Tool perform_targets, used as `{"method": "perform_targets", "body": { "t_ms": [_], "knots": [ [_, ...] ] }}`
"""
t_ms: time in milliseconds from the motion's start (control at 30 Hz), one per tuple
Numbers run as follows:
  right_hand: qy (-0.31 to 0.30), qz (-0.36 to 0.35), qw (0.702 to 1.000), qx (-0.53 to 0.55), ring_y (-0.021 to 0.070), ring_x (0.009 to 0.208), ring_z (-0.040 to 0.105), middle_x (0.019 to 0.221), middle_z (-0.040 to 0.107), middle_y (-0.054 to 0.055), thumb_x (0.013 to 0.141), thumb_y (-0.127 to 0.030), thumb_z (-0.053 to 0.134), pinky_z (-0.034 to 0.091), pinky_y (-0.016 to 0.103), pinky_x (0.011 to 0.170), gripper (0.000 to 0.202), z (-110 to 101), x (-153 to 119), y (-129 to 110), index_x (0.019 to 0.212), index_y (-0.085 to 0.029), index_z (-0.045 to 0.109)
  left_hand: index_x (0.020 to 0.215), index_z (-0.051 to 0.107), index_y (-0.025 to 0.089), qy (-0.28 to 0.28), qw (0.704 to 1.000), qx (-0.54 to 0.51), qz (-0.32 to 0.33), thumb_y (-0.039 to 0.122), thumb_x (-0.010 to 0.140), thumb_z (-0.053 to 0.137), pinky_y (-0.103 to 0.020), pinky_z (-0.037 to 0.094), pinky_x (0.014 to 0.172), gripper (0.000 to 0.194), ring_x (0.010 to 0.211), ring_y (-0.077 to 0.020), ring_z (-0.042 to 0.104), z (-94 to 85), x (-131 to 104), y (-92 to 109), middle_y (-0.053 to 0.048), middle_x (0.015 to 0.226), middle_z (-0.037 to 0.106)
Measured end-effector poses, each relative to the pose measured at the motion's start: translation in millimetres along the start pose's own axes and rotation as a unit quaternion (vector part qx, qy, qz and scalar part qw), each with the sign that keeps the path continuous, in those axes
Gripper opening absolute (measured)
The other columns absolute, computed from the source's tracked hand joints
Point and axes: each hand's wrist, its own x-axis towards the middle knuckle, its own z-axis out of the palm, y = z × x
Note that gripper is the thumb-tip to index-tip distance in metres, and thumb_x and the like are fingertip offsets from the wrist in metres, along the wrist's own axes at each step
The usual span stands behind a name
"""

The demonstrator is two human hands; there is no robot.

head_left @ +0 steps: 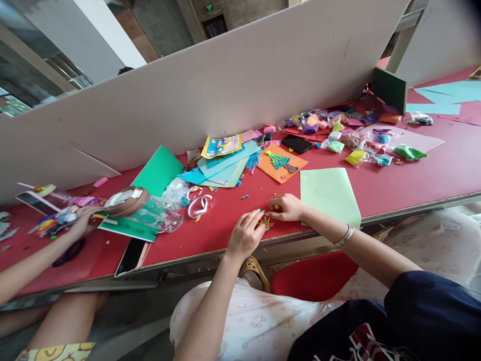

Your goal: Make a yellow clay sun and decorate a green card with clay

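Observation:
On the red table (225, 225), near its front edge, lies a small yellow clay piece with thin rays (267, 223). The fingers of my left hand (246, 233) are bent together at its left side; what they grip, if anything, is too small to make out. My right hand (287, 207) is just right of the piece, fingers pinched beside a bit of yellow clay (277, 206). A pale green sheet (330, 193) lies under and beyond my right forearm. Behind my hands is an orange card (276, 159) with a green clay tree.
Bagged coloured clay (355, 156) and a black phone (296, 144) lie toward the back. Paper sheets (225, 165) and a white tape coil (199, 205) are left of centre. Another person's hand (84, 223) is beside a clear jar (158, 213). A grey divider (225, 95) stands behind.

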Motion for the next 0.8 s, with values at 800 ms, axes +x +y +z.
{"method": "perform_targets", "body": {
  "t_ms": [800],
  "knots": [
    [-0.001, 0.007, 1.0, -0.004, 0.0133, 0.058, 0.049, 0.063, 0.059, 0.002, 0.079, -0.032, 0.054, 0.028, 0.023, 0.054, 0.018, -0.3, -0.1, 0.5, 0.07, -0.018, 0.059, 0.084, 0.068, 0.019, 0.008, 0.993, -0.088, -0.079, 0.019, 0.084, 0.055, -0.039, 0.049, 0.084, 0.013, 0.104, -0.0239, 0.056, 7.4, -2.3, 3.9, -0.01, 0.108, 0.063]
  ]
}}
